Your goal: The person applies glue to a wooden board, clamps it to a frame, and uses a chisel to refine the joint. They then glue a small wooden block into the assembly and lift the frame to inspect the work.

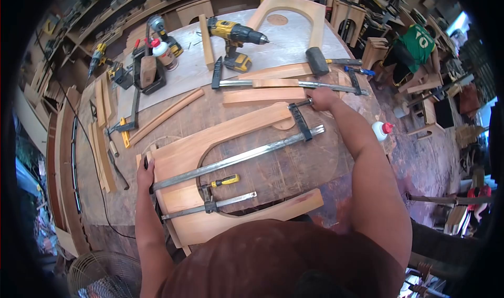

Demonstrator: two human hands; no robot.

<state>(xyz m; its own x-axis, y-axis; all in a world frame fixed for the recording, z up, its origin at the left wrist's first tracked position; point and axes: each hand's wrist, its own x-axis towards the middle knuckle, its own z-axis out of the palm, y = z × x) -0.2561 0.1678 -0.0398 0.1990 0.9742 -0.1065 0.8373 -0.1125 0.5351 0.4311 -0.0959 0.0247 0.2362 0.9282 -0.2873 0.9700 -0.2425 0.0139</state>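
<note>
A U-shaped wooden frame [181, 150] lies on the workbench in front of me. A long bar clamp [236, 158] stretches across it, its sliding jaw [300, 122] at the tip of the far arm. My right hand [322, 98] is closed around the screw handle end of that jaw. At the frame's left edge, my left hand [145, 176] grips the dark fixed end of the same clamp; its fingers are partly hidden. A shorter clamp [210, 206] with a yellow handle [227, 180] sits on the frame's near part.
Behind the frame lie another bar clamp [231, 83], a mallet [317, 62], a cordless drill [235, 33] and a glue bottle [163, 53]. A second white bottle [381, 130] stands right of my arm. Wood strips [100, 151] lie left. A person in green [417, 45] bends at far right.
</note>
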